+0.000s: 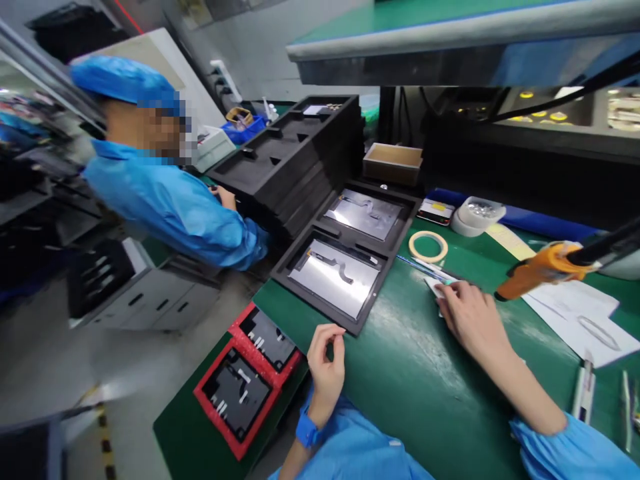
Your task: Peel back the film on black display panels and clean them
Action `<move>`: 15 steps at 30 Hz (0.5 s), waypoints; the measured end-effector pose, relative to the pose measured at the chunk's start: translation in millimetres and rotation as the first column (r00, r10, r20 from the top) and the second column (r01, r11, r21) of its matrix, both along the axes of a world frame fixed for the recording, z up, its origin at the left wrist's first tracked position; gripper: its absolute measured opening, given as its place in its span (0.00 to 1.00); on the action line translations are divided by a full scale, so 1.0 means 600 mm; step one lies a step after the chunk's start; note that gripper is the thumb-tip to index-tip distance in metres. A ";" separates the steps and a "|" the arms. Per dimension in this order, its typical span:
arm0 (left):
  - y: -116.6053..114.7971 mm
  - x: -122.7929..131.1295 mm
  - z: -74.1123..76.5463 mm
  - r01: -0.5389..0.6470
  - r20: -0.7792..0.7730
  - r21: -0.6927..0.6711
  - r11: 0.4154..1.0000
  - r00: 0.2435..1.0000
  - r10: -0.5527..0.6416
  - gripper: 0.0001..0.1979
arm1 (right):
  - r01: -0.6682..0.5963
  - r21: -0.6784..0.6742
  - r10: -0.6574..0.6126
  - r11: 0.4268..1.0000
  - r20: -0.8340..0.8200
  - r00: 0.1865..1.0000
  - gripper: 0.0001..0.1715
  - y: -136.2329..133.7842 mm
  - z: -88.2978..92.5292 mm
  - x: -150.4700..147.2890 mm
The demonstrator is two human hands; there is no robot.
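Observation:
My left hand (326, 363) is raised near the bench's front edge, thumb and fingertips pinched together; whatever may be between them is too small to make out. Just beyond it lies a black foam tray (356, 327) with two compartments. A silver flat panel with a dark ribbon cable (333, 275) rests in the near compartment, and a similar panel (383, 223) in the far one. My right hand (470, 317) is on the green mat, fingers closed on a small white flat piece (431, 287), partly hidden. Thin blue and white sticks (420, 265) lie beside those fingers.
A roll of tape (428, 247) lies behind my right hand. An orange electric screwdriver (543, 270) hangs at the right above papers (575, 313) and a utility knife (584, 390). Red holders (240, 393) carry dark panels at left. A co-worker (165, 193) stands beside stacked black trays (300, 167).

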State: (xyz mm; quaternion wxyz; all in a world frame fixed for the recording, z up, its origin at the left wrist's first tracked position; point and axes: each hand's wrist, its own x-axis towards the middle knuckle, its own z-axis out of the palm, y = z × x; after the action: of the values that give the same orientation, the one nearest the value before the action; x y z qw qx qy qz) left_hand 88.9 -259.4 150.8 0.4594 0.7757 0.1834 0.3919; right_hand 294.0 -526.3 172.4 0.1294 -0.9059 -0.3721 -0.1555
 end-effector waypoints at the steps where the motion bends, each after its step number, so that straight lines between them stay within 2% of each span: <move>1: -0.001 0.001 0.000 -0.014 -0.001 -0.004 1.000 1.000 0.014 0.15 | 0.022 0.007 -0.022 1.000 0.026 0.999 0.20 0.002 0.006 -0.004; 4: -0.004 0.006 -0.001 -0.081 -0.013 -0.018 0.997 0.997 0.080 0.12 | -0.012 0.039 0.010 0.999 0.061 0.998 0.22 0.019 0.013 -0.049; 7: -0.002 0.016 -0.004 -0.206 -0.045 -0.053 0.977 0.978 0.204 0.08 | -0.128 0.074 0.126 0.989 0.040 0.991 0.22 0.048 0.001 -0.129; 11: 0.019 0.041 -0.010 -0.343 -0.103 -0.109 0.933 0.937 0.333 0.19 | -0.172 0.133 0.173 0.976 0.004 0.985 0.22 0.073 -0.026 -0.213; 15: 0.043 0.083 -0.011 -0.369 -0.144 -0.157 0.916 0.926 0.348 0.35 | -0.175 0.184 0.181 0.967 -0.015 0.983 0.22 0.067 -0.041 -0.214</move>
State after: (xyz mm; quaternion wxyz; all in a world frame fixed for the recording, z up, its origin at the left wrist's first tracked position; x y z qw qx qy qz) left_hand 138.5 -233.5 144.0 0.4373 0.7047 0.3831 0.4067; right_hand 165.5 -486.4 147.9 0.2308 -0.8557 -0.4339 -0.1621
